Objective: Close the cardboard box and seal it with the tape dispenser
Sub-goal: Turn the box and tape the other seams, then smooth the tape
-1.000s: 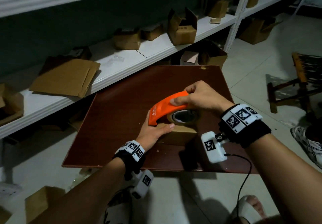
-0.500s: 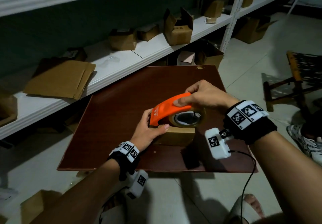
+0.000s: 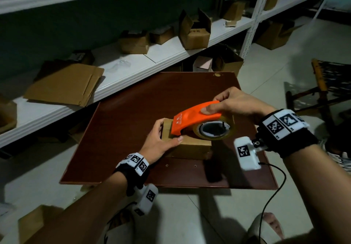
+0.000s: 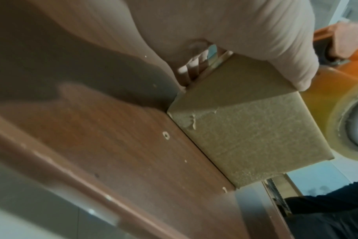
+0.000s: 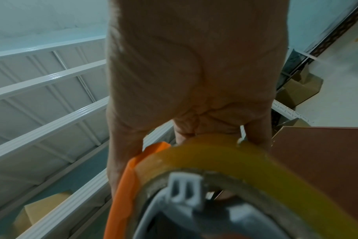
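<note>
Dispenser slid rightward in right hand; left hand grips box edge.

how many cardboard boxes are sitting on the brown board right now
1: the cardboard box near the brown board's front edge, gripped by the left hand, with the tape dispenser on top.

Bare forearms, black wristbands topped with white blocks of black square markers, white tagged wrist cameras beneath — thin black cable trailing rightward.
</note>
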Demonstrator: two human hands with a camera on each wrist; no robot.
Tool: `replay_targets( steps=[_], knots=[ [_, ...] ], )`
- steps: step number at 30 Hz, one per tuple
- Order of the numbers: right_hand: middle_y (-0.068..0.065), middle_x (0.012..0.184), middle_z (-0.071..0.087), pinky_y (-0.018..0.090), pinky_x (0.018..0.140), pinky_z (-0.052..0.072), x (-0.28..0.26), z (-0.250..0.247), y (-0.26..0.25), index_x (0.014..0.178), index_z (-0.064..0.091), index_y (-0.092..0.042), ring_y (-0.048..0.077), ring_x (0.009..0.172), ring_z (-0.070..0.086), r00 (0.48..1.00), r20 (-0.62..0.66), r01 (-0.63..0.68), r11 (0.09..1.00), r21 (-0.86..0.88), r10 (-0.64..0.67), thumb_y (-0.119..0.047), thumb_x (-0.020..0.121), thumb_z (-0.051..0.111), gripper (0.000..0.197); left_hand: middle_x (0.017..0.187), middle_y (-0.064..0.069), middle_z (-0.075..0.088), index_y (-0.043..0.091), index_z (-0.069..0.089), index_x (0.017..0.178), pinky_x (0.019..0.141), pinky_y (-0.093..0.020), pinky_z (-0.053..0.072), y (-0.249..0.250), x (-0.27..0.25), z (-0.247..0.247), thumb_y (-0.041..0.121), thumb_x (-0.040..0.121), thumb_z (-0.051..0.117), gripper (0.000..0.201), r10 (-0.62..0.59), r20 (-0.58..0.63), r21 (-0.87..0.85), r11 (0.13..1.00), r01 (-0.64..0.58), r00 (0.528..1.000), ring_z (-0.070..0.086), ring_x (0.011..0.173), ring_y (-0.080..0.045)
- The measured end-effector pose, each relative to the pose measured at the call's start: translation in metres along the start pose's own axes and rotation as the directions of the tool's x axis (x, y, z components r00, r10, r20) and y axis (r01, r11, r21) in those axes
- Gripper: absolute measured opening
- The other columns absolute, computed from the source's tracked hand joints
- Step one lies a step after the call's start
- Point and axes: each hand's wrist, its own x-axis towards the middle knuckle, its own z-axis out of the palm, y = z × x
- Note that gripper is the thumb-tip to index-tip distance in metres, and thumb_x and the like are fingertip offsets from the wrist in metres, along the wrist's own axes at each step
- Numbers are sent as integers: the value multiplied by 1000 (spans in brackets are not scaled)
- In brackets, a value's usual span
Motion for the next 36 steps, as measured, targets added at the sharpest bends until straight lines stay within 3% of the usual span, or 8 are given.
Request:
replay_targets(
  steps=[3,7,10,13,16,19,25,36],
  knots=[
    [26,101,74,49,95,55,-3,-1,-1,100,74,6,25,84,67,1000,1,-27,1000,-10,27,-57,53,84,79,128,11,67,39,52,133,107,-50,54,-1,1,-1,51,65,92,80,-16,1,-13,1000,16,1000,67,118,-9],
    [29,105,72,53,100,52,-2,1,-5,106,72,9,27,85,66,997,-28,-69,998,-11,68,-64,40,84,100,129,7,67,38,53,133,107,-53,54,-2,2,-1,49,65,95,80,-18,6,-14,1000,18,1000,68,120,-14],
    [29,103,72,51,100,52,0,-2,-3,109,71,10,25,85,63,994,-58,-96,995,-16,95,-53,60,88,82,131,4,67,33,51,136,107,-51,54,-1,2,-1,48,63,95,86,-21,15,-25,999,21,1000,68,121,-14],
    [19,90,68,42,90,52,2,-3,1,109,71,9,25,87,61,994,-42,-102,994,-31,101,-43,74,86,65,133,5,65,36,51,134,109,-51,53,1,3,-3,52,61,95,87,-29,29,-4,1000,29,999,65,124,-14],
    [11,83,68,35,80,48,3,-2,-1,89,74,-5,19,82,61,994,-41,-105,992,-64,102,-41,75,86,41,132,7,64,43,51,130,109,-52,52,1,3,-2,58,58,96,86,-35,32,11,999,34,999,64,124,-14],
    [0,67,63,28,64,40,6,2,-5,75,72,-14,9,67,54,992,-69,-110,989,-96,104,-43,73,87,32,130,10,66,49,53,126,109,-53,52,0,3,-2,61,54,98,86,-37,18,27,999,37,999,65,124,-14],
    [2,68,65,29,63,39,13,2,-6,86,80,-3,11,68,55,989,-105,-113,986,-126,100,-45,69,89,46,126,12,66,49,52,126,106,-47,55,6,1,-3,53,58,96,82,-38,35,47,998,36,999,67,115,-7],
    [0,70,69,29,65,44,16,9,-16,68,76,-16,13,75,61,988,-112,-127,976,-178,108,-41,69,91,29,129,8,66,48,50,127,104,-49,56,10,2,-5,53,52,100,90,-79,62,55,996,76,995,67,119,-14]
  ],
)
